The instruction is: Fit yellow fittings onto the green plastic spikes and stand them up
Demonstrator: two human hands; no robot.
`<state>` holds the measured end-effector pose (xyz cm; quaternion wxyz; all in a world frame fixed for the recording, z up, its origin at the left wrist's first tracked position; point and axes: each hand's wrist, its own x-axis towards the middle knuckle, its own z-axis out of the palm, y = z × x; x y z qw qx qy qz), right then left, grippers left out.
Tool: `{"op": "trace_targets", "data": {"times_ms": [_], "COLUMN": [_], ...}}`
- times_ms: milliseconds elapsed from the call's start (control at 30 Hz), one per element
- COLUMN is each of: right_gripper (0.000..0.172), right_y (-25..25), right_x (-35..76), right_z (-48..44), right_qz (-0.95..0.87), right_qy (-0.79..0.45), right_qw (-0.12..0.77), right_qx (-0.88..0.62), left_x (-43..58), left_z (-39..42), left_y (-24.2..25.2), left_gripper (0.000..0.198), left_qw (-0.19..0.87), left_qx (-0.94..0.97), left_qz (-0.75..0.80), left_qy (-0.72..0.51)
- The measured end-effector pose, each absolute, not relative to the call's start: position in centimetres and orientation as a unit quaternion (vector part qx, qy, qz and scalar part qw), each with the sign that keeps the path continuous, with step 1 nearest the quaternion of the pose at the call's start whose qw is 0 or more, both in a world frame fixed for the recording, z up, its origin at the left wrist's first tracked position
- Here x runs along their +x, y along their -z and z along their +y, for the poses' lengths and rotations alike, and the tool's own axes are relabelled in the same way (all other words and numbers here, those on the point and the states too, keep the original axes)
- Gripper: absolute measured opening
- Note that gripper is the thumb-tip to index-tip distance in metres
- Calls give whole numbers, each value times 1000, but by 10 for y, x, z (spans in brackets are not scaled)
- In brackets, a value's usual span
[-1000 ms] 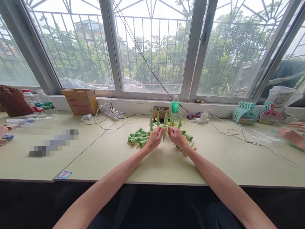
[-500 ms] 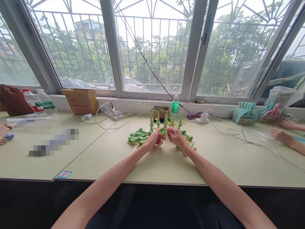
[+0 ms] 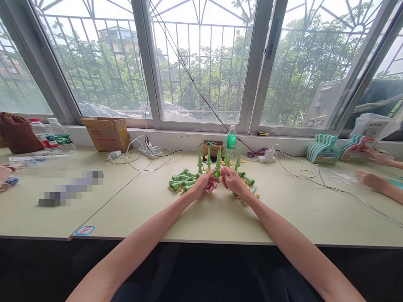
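Note:
My left hand [image 3: 205, 184] is closed around a green plastic watering spike [image 3: 216, 173], its round open end turned up towards me. Close beside that end, my right hand [image 3: 231, 179] has its fingers pinched together; whatever they hold is hidden. Beyond both hands, several green spikes with yellow valve pieces stand upright, points up, such as the one at the left [image 3: 200, 162]. A pile of green spikes [image 3: 179, 183] lies left of my left hand. More spikes and yellow pieces [image 3: 244, 200] lie around my right hand.
A green-labelled bottle [image 3: 231, 138] and a small box [image 3: 212, 147] stand behind the spikes. Power strips [image 3: 151, 151] and loose cables lie along the back. At the right, another person's hands [image 3: 371, 179] are near children's hangers [image 3: 324, 149]. A cardboard box [image 3: 106, 134] stands back left.
The spike's open end has turned slightly more towards me, while both my hands stay almost in place. At the right, the other person's hands have shifted a little left.

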<state>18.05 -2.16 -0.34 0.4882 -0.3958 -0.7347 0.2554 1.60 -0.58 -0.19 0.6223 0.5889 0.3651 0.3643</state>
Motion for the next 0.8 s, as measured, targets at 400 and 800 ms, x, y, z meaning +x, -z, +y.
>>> {"op": "trace_targets", "data": {"times_ms": [400,800], "right_gripper": [41,51], "right_y": [-1,2], "right_x": [181,181], "right_z": [-24,-21], "right_qz": [-739,-737], "right_qy": [-222,-209], "right_qw": [463,454], "right_qx": [-436,-455], "left_x": [15,17], "left_z": [-9,0], "left_y": [2,11], "left_gripper": [42,30], "left_qw": [488,306], "left_qx": [692,745], "left_qz": [333,337], "left_qy": [-416,-488]}}
